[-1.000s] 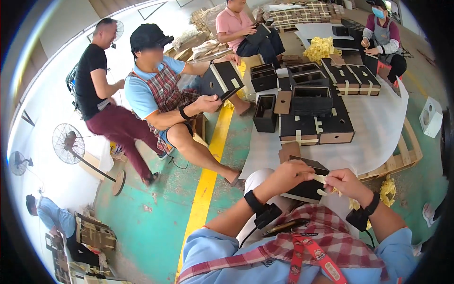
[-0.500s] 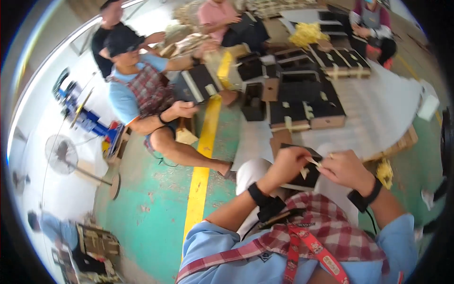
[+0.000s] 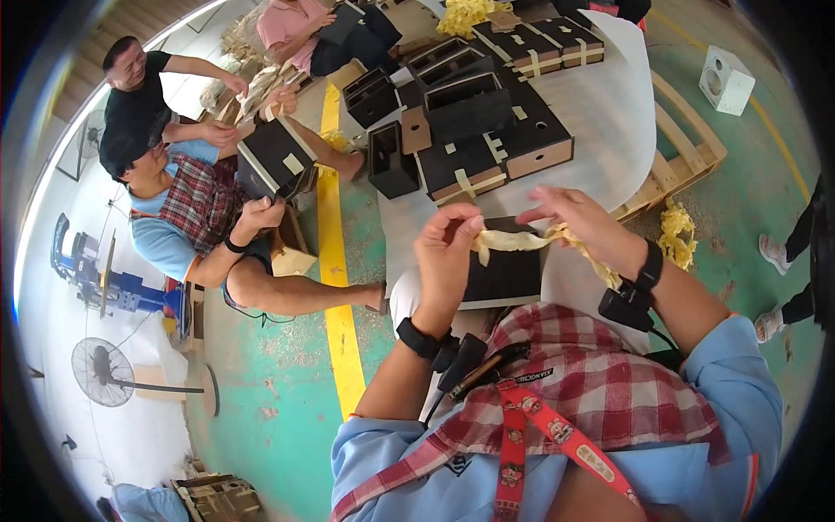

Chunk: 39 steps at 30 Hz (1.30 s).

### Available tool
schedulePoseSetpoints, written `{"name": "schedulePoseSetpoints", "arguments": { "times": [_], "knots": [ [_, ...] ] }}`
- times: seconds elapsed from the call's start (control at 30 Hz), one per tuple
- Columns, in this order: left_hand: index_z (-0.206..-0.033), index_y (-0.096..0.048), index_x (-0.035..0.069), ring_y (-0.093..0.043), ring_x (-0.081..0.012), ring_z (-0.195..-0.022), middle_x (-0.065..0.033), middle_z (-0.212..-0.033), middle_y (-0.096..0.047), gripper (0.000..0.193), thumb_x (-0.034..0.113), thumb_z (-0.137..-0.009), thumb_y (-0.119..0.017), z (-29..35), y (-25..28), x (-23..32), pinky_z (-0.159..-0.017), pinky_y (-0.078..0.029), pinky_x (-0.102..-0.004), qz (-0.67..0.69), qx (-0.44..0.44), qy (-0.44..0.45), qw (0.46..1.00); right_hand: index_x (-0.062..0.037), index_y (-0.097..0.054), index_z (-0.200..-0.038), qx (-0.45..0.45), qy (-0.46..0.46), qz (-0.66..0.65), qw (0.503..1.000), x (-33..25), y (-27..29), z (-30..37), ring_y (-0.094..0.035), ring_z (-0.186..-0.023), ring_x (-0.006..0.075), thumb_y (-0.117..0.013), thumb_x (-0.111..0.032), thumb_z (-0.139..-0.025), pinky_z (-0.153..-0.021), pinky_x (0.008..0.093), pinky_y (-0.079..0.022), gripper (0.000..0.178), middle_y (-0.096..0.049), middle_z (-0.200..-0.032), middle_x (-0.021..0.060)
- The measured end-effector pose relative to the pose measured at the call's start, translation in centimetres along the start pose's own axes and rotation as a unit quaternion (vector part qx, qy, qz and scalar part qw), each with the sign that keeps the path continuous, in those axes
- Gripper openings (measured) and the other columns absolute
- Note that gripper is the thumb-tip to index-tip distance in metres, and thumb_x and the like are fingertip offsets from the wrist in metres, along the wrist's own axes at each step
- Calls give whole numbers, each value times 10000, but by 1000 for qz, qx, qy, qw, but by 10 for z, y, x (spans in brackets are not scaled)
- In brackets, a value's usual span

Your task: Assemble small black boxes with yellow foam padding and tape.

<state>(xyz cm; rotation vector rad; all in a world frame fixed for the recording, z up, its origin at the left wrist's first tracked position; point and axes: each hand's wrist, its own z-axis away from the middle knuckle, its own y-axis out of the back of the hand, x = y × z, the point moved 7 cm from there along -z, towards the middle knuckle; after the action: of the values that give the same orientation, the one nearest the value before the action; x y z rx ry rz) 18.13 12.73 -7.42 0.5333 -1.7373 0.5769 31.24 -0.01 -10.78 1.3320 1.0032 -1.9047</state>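
My left hand point(image 3: 448, 252) pinches one end of a crumpled, pale yellow strip of tape point(image 3: 513, 240) between thumb and fingertips. The strip spans to my right hand point(image 3: 587, 228), whose upper fingers reach out toward the left; it seems caught in the lower part of that hand, where the grip is partly hidden. A twisted tail of tape dangles below the right palm toward the wrist. Under both hands a black box point(image 3: 504, 278) rests on my lap, its dark face upward and its far side partly covered by the strip.
Black boxes point(image 3: 531, 130) and open black trays point(image 3: 470, 109) crowd a white-covered pallet point(image 3: 683, 143) ahead. Balled yellow tape point(image 3: 677, 235) lies on the floor at right. A co-worker point(image 3: 196, 187) sits at left holding a box. A fan point(image 3: 103, 372) stands farther left.
My hands have moved apart and upward from the box, with the tape strip now stretched between them. The view has shifted. The co-worker at left still holds a box.
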Motion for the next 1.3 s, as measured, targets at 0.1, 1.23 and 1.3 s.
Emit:
{"name": "schedulePoseSetpoints", "arguments": {
  "times": [0.1,1.23,1.3],
  "knots": [
    [-928,-595,21,-538,-53,-740,11,-822,-589,81,20,-850,-573,4,-20,17,-668,-442,-193,-43,-15,-13,999,-42,-553,-1084,-126,-59,-81,987,5,-39,6,-480,-554,53,-511,-391,-896,-443,181,-354,399,-641,-872,85],
    [-634,-565,-30,-410,-107,-540,-49,-538,-496,490,434,-792,-585,35,73,-36,-497,-336,-326,-243,-79,110,961,22,-508,-817,182,270,372,869,-10,35,-4,-511,-580,242,-514,-135,-877,-559,316,-411,168,-544,-676,157],
    [-641,-561,-42,-420,-129,-529,-73,-532,-488,506,439,-794,-577,39,65,-29,-500,-341,-336,-290,-77,109,948,0,-514,-840,149,317,401,846,-16,4,2,-537,-600,291,-524,-156,-871,-561,346,-423,159,-560,-696,160]
  ]
}}
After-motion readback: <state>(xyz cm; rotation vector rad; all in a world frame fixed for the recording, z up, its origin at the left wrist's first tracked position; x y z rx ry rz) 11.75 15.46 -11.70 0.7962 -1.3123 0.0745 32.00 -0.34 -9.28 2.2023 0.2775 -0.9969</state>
